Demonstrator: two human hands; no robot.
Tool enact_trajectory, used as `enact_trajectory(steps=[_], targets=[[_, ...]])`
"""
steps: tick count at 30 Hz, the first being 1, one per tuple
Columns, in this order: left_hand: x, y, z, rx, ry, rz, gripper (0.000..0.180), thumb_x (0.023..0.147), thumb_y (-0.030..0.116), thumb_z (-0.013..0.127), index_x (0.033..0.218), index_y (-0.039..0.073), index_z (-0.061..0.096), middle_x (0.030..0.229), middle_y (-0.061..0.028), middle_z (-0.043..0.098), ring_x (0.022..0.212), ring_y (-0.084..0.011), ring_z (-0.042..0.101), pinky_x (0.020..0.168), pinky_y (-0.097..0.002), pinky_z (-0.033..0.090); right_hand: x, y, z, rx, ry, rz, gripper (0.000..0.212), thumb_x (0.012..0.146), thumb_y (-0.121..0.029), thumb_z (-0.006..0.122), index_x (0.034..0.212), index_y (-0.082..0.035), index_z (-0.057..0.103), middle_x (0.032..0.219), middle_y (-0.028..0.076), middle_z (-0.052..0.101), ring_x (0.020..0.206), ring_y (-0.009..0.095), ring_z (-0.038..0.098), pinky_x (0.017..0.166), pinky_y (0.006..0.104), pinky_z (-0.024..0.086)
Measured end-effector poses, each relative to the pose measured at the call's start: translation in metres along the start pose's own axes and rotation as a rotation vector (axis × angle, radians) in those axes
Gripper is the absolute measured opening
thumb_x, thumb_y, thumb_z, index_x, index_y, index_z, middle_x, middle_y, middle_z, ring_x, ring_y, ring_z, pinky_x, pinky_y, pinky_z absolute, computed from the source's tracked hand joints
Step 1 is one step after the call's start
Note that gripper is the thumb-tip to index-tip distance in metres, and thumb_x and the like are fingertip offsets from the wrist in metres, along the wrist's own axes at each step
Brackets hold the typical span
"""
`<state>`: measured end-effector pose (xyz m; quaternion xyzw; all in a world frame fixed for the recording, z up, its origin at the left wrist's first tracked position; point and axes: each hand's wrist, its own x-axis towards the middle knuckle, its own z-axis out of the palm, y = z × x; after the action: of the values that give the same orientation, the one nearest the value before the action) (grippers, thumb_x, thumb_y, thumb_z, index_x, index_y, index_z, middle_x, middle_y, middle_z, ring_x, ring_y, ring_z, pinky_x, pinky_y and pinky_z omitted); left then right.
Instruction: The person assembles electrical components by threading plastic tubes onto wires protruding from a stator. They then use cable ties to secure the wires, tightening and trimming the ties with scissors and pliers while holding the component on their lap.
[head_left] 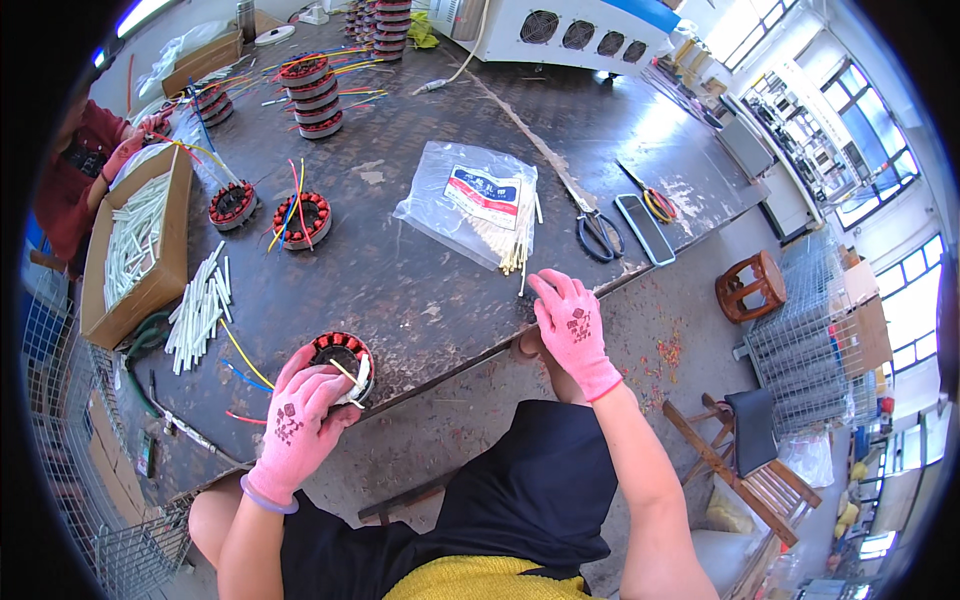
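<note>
At the near table edge, my left hand (303, 408) in a pink printed glove grips a motor stator (329, 345) with red windings. A pale cable tie and white sleeving (358, 383) stick out at its right side. Yellow, blue and red wires (247, 362) trail from it to the left. My right hand (571, 325), also pink-gloved, hovers at the table edge with fingers apart; I see nothing held in it. Just beyond its fingertips, pale cable ties (508, 243) poke out of a clear plastic bag (432, 205).
White sleeve pieces fill a cardboard box (170, 235) and lie in a pile (200, 312) beside it. Two wired stators (302, 220) and a stator stack (314, 100) stand farther back. Scissors (598, 236), a phone (645, 230) and red-handled snips (658, 204) lie rightward. Another person (75, 180) works at left.
</note>
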<state>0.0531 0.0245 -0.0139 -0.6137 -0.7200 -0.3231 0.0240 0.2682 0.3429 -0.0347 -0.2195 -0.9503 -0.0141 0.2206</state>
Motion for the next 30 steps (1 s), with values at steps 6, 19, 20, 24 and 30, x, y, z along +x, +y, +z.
enact_trajectory(steps=[6, 19, 20, 24, 30], targets=[[-0.002, -0.003, -0.003, 0.004, -0.016, 0.022, 0.038, 0.064, 0.01, 0.08, 0.098, 0.007, 0.064, 0.092, -0.0043, 0.068, 0.104, -0.0258, 0.064, 0.11, -0.0509, 0.039, -0.008, -0.006, -0.01, 0.029, -0.078, -0.157, 0.04, 0.085, -0.03, 0.065, 0.121, -0.013, 0.061, 0.127, 0.005, 0.057, 0.107, 0.026, 0.055, 0.089, 0.0434, 0.045], [-0.005, -0.01, -0.016, -0.039, -0.108, 0.026, 0.04, 0.063, 0.014, 0.081, 0.101, 0.012, 0.068, 0.105, -0.0056, 0.068, 0.116, -0.0249, 0.059, 0.115, -0.0507, 0.033, -0.022, -0.02, 0.0, 0.06, 0.021, -0.334, 0.029, 0.075, -0.017, 0.073, 0.103, -0.016, 0.065, 0.114, -0.004, 0.064, 0.1, 0.02, 0.06, 0.083, 0.0393, 0.048], [-0.002, -0.009, -0.018, -0.058, -0.099, 0.03, 0.027, 0.07, 0.009, 0.075, 0.095, 0.013, 0.068, 0.104, 0.0, 0.069, 0.118, -0.0238, 0.059, 0.115, -0.052, 0.033, -0.021, -0.019, -0.001, 0.067, 0.035, -0.357, 0.031, 0.074, -0.017, 0.074, 0.103, -0.016, 0.065, 0.112, -0.004, 0.065, 0.097, 0.019, 0.06, 0.079, 0.0377, 0.049], [-0.008, -0.012, -0.02, -0.036, -0.104, 0.047, 0.026, 0.072, 0.012, 0.077, 0.096, 0.014, 0.067, 0.102, 0.0017, 0.069, 0.117, -0.0227, 0.059, 0.116, -0.0519, 0.032, -0.023, -0.045, -0.015, 0.478, 0.076, -0.199, 0.015, 0.082, -0.006, 0.067, 0.095, -0.009, 0.061, 0.109, 0.006, 0.068, 0.087, 0.023, 0.065, 0.077, 0.0374, 0.052], [-0.009, -0.003, -0.011, 0.083, -0.035, 0.04, 0.039, 0.067, 0.026, 0.083, 0.1, 0.013, 0.068, 0.099, -0.0028, 0.066, 0.114, -0.0238, 0.059, 0.115, -0.0535, 0.033, -0.042, -0.129, -0.068, 1.396, -0.105, -0.044, 0.012, 0.096, -0.008, 0.055, 0.085, -0.002, 0.057, 0.106, 0.02, 0.068, 0.083, 0.021, 0.066, 0.074, 0.0318, 0.053]])
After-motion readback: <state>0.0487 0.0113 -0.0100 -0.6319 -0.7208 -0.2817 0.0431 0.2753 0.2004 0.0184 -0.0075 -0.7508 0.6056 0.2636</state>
